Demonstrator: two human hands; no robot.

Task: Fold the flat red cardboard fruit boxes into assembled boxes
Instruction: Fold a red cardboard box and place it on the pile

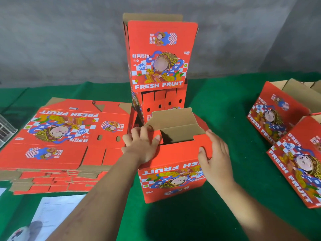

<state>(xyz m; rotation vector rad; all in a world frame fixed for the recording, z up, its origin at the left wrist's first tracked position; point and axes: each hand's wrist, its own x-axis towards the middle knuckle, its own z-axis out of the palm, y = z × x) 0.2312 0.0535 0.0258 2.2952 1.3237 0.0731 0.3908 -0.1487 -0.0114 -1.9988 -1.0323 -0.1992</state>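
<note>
The half-folded red fruit box [173,164] stands upside down on the green cloth [217,119], near centre, its bottom flaps being closed. The left hand [141,146] curls over the left top edge, pressing a flap inward; the right hand [214,153] grips the right corner. Next, probably, the upright brown flap [175,121] must be folded down and locked.

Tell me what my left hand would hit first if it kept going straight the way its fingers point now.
Probably the brown inner flap standing up at the far side of the box being folded. The left hand grips the box's near-left corner, fingers aimed up and away. Depth is unclear; the stacked boxes lie farther along.
</note>
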